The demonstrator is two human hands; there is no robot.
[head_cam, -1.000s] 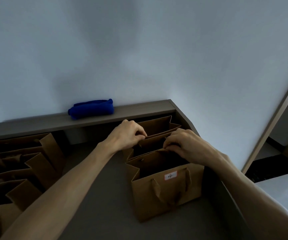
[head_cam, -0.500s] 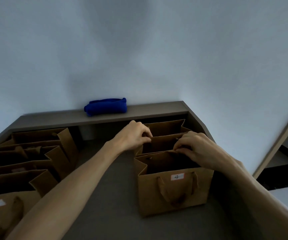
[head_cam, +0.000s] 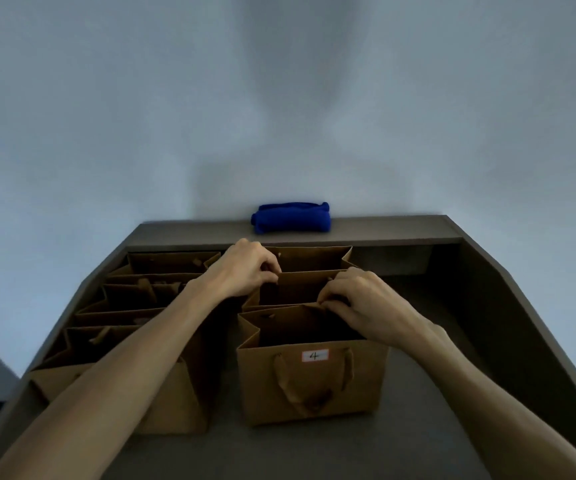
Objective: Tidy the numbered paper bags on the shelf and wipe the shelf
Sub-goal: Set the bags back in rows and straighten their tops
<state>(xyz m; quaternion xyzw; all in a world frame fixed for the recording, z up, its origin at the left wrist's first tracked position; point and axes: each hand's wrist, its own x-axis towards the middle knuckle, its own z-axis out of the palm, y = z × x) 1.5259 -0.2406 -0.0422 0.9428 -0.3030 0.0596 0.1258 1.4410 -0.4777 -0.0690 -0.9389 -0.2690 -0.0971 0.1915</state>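
While both wrists bend down, left hand (head_cam: 245, 268) and right hand (head_cam: 366, 306) pinch the middle bag (head_cam: 297, 289).

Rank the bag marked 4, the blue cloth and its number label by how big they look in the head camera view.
1. Bag marked 4, largest, though it is also nearest the camera.
2. Blue cloth, farther back on the ledge, so its true size is unsure.
3. Number label, clearly smallest.

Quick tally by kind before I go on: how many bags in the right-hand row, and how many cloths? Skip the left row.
Brown paper bags, right row: 3 (front bag marked 4, middle bag, back bag)
Blue cloth on the ledge: 1
Total: 4
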